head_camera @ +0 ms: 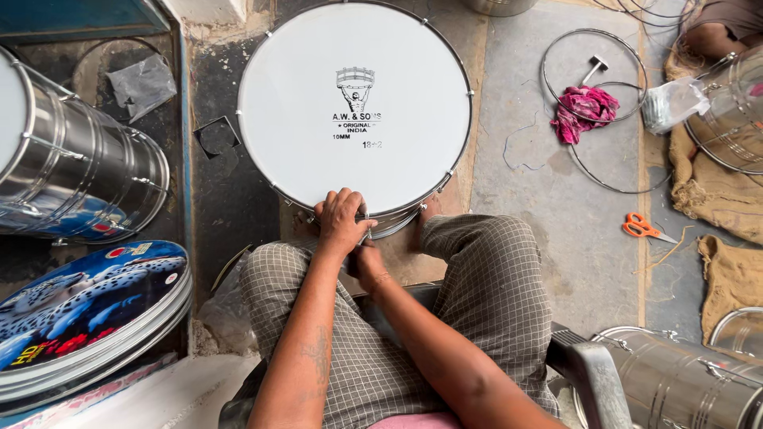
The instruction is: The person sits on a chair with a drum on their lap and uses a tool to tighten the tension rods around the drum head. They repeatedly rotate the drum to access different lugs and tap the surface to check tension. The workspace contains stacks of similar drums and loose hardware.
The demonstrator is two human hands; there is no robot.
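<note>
A: Hands?
B: Left hand (340, 222) lies on the near rim of the white drum (354, 103), fingers curled over the metal hoop. Right hand (367, 262) sits just under it at the drum's side, closed, but I cannot tell on what.
A: Drum location?
B: On the floor (556, 238), between the knees. Farther right: orange scissors (640, 228), then pink rag (584, 111) inside wire rings (592, 75).
</note>
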